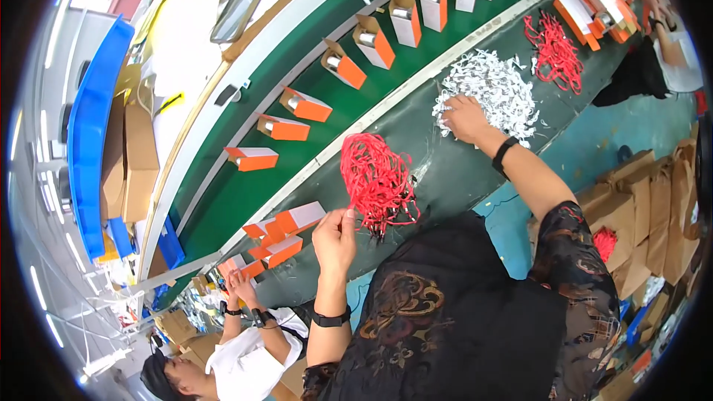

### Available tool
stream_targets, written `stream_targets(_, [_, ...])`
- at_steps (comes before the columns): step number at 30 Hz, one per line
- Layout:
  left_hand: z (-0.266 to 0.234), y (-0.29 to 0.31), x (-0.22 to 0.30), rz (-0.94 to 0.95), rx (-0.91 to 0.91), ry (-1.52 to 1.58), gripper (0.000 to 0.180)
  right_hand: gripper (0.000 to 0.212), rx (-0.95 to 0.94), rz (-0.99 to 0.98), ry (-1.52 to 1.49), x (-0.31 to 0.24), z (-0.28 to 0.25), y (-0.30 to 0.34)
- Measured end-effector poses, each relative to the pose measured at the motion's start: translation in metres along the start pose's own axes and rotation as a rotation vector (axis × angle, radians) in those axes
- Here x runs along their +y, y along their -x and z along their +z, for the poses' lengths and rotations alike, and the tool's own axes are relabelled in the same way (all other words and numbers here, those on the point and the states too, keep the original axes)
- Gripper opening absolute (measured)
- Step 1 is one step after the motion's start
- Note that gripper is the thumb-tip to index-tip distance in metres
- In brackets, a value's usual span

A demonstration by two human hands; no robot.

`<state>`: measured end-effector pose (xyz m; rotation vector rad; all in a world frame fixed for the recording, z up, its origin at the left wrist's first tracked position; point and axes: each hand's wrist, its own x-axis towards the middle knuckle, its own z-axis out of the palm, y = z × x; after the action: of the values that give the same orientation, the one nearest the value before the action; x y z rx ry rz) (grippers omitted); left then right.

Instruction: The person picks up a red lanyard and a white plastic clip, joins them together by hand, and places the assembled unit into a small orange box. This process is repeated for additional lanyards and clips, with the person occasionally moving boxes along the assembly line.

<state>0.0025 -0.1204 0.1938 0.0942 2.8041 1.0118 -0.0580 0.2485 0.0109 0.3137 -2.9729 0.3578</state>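
My left hand (336, 243) is closed in a pinch at the near left edge of a heap of red cord straps (375, 174). A red strand meets its fingertips, and dark end pieces show at the heap's near side. Farther right, my right hand (466, 120) lies over the left part of a pile of small white looped pieces (496, 89). Its fingers are bent and apart, touching the pile; the fingertips are partly hidden among the white pieces. Both hands are over a dark work table (438, 182).
Beyond the table runs a green conveyor belt (297, 150) with a row of open orange-and-white boxes (375, 43). Another red heap (555, 52) lies at far right near stacked boxes (594, 7). At lower left a co-worker (249, 356) handles boxes; another person's arm (672, 48) shows at right.
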Motion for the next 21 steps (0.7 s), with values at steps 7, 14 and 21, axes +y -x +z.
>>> stream_targets(7, [-0.029,-0.002,0.034,0.317,-0.224,-0.063,0.016,0.019,-0.082,0.226,-0.822,-0.124,-0.124,-0.013])
stream_targets(14, [-0.055,0.002,0.045,0.473,-0.314,-0.110,0.017,0.020,-0.277,-0.174,-0.997,-0.209,-0.161,-0.012])
stream_targets(21, [-0.070,0.015,0.011,0.406,-0.296,0.110,0.026,0.022,-0.456,-0.096,-1.205,-0.246,-0.166,-0.003])
